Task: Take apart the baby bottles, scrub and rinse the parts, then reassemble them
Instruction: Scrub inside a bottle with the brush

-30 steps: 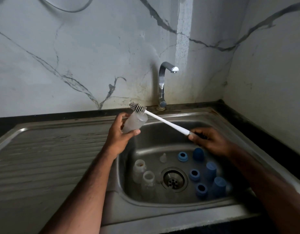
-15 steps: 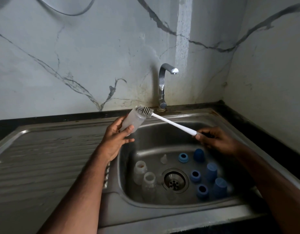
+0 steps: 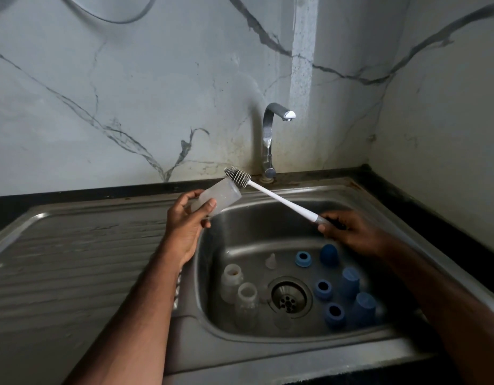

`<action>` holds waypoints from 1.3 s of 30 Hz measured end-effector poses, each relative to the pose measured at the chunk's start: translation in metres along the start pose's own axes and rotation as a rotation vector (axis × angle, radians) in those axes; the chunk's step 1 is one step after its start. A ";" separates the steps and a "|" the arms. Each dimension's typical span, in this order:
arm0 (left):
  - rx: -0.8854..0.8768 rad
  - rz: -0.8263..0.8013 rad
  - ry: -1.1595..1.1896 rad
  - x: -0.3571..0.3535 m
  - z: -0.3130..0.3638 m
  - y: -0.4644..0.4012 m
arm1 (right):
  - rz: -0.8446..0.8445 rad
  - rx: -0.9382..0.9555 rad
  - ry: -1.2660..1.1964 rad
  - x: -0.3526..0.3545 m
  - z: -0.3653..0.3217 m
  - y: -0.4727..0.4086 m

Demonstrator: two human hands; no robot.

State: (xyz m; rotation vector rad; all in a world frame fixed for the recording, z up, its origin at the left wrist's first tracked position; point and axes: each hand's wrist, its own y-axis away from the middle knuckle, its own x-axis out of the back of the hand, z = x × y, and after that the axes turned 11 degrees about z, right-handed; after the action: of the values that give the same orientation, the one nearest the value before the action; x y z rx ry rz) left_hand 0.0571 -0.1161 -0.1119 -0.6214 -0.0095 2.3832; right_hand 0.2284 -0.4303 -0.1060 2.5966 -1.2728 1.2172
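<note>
Step in hand: scrubbing. Left hand [image 3: 184, 226] grips bottle [image 3: 216, 200] over the sink [image 3: 268, 345] edge, tilted; right hand [image 3: 351, 232] clasps brush [image 3: 268, 191] handle — bristles just outside the bottle's upper end. Next, judged: align bristles with the mouth — caps [image 3: 349, 282] and collars [image 3: 322, 289] wait in the basin.

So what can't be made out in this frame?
- Head view: the brush handle's end, hidden inside the right hand.
- The held bottle: its lower end, covered by the left hand and its fingers.
- Blue caps at the basin's right: motion-blurred.
- Tap: any water flow undeterminable.
</note>
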 end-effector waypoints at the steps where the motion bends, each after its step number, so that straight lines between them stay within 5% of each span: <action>1: 0.005 -0.012 0.026 0.000 0.000 -0.001 | 0.003 -0.002 -0.003 0.000 0.000 0.000; 10: 0.049 0.116 0.025 0.009 0.002 -0.007 | 0.034 0.000 -0.001 0.002 0.000 0.001; 17: -0.006 -0.106 -0.200 -0.007 -0.012 0.005 | -0.024 0.079 0.072 -0.020 -0.018 -0.005; 23: -0.075 0.053 -0.064 0.006 -0.003 -0.008 | 0.008 -0.042 0.087 0.004 -0.003 0.003; 28: -0.128 -0.090 -0.245 -0.009 -0.015 0.003 | -0.044 0.043 0.085 -0.015 -0.019 0.001; 33: -0.205 0.041 -0.146 -0.003 -0.007 -0.004 | 0.034 -0.084 0.075 0.004 -0.007 0.010; 39: -0.404 -0.137 -0.708 0.006 -0.028 -0.008 | 0.014 -0.119 0.178 0.004 0.000 0.007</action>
State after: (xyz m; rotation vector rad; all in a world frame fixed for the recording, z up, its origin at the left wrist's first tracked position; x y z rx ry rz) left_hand 0.0705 -0.1106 -0.1376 0.0809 -0.8224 2.3544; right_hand 0.2251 -0.4377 -0.1051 2.3432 -1.2882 1.2985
